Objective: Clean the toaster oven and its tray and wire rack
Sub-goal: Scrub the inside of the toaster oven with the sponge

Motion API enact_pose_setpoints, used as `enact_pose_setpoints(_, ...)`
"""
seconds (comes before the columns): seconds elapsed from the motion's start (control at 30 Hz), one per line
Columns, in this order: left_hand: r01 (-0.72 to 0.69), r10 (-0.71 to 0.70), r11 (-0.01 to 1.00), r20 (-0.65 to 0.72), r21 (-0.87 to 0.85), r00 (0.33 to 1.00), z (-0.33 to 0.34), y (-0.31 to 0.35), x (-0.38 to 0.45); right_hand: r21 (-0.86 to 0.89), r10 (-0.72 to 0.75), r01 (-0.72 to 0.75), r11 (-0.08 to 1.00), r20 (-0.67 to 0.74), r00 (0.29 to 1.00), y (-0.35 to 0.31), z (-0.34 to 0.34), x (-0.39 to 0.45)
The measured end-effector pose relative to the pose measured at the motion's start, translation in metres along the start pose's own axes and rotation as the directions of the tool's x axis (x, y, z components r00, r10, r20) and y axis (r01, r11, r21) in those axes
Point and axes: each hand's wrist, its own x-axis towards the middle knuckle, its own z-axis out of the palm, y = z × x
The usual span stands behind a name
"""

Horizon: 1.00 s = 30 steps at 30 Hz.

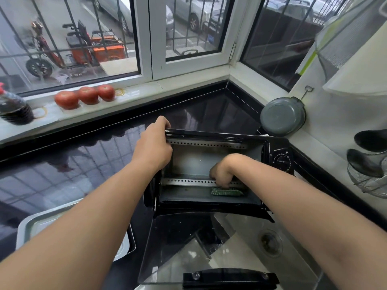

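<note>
At the far left a dark bottle (12,109) lies on the pale window sill (134,95), and further along the sill three tomatoes (84,96) sit in a row just beside one another. Low on the left a metal tray (31,229) rests on the black counter (69,164), partly hidden under the left forearm. The left hand (154,147) grips the top left front corner of the toaster oven (276,147), its fingers curled over the upper edge. The toaster oven stands on the counter in the corner below the window, with its glass door (188,248) hanging open and down toward the person, the black door handle (230,279) at the bottom of the view. The right hand (222,174) reaches inside the oven on the right side, fingers bent downward onto a green scrubbing pad (227,192) that lies on the oven floor just behind the lower perforated metal strip; whether the fingers pinch the pad or only press on it cannot be told. The control knob (282,161) shows on the oven's right panel. Below the door to the right a sink drain (270,241) is visible. On the right wall a grey round pan (281,116) hangs from a hook, and further right dark ladles (368,151) hang above a wire strainer (366,183).
</note>
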Motion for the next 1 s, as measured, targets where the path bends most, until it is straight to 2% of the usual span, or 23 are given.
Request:
enact_pose_setpoints(0.1,0.007,-0.007,1.0,-0.001,0.0,1.0,0.0,0.0,0.0,0.235,-0.136,0.165,0.958,-0.135,0.981,-0.017,-0.011,0.006)
enact_pose_setpoints(0.17,0.002,-0.002,1.0,0.002,0.005,1.0,0.0,-0.001,0.002,0.274,-0.157,0.194,0.942,-0.152,0.976,-0.021,-0.016,0.008)
enact_pose_setpoints(0.23,0.007,-0.007,1.0,0.005,0.002,1.0,0.0,-0.001,0.002,0.206,-0.096,0.11,0.972,-0.077,0.992,-0.013,-0.014,0.004)
enact_pose_setpoints(0.33,0.011,-0.011,1.0,0.008,0.005,1.0,0.0,-0.001,0.003,-0.044,0.032,-0.028,0.999,0.083,0.996,0.008,-0.004,-0.005)
enact_pose_setpoints(0.4,0.01,-0.01,1.0,0.008,-0.001,1.0,0.0,-0.001,0.003,-0.127,0.055,-0.036,0.991,0.147,0.988,0.013,-0.003,-0.006)
enact_pose_setpoints(0.47,0.003,-0.003,1.0,0.003,0.0,1.0,0.001,-0.002,0.003,-0.049,-0.028,0.032,0.998,0.082,0.996,0.003,-0.006,-0.001)
enact_pose_setpoints(0.57,0.004,-0.004,1.0,0.002,0.002,1.0,0.001,-0.003,0.003,0.23,-0.132,0.149,0.962,-0.086,0.987,-0.018,-0.018,0.006)
enact_pose_setpoints(0.63,0.012,-0.012,1.0,0.007,-0.003,1.0,0.002,-0.004,0.004,0.246,-0.144,0.163,0.955,-0.09,0.985,-0.019,-0.02,0.007)
enact_pose_setpoints(0.7,0.013,-0.013,1.0,0.014,-0.01,1.0,0.001,-0.004,0.004,0.139,-0.069,0.065,0.988,0.025,0.997,-0.007,-0.013,0.003)
enact_pose_setpoints(0.77,0.007,-0.007,1.0,0.017,-0.01,1.0,0.001,-0.003,0.006,-0.079,0.033,-0.022,0.997,0.146,0.989,0.005,-0.002,-0.003)
enact_pose_setpoints(0.83,0.009,-0.009,1.0,0.013,-0.006,1.0,0.001,-0.002,0.006,-0.201,0.075,-0.04,0.979,0.17,0.982,0.008,0.001,-0.003)
enact_pose_setpoints(0.87,0.011,-0.011,1.0,0.008,-0.004,1.0,0.001,-0.003,0.006,-0.195,0.05,-0.018,0.981,0.159,0.986,0.005,-0.002,-0.002)
enact_pose_setpoints(0.9,0.007,-0.007,1.0,0.007,-0.004,1.0,0.002,-0.003,0.005,-0.13,-0.001,0.016,0.991,0.117,0.993,0.001,-0.006,0.0)
enact_pose_setpoints(0.93,0.003,-0.003,1.0,0.009,-0.004,1.0,0.002,-0.003,0.005,0.016,-0.058,0.058,0.998,0.045,0.997,-0.003,-0.011,0.005)
enact_pose_setpoints(1.0,0.011,-0.011,1.0,0.011,-0.002,1.0,0.002,-0.003,0.006,0.329,-0.172,0.187,0.925,-0.074,0.982,-0.02,-0.023,0.012)
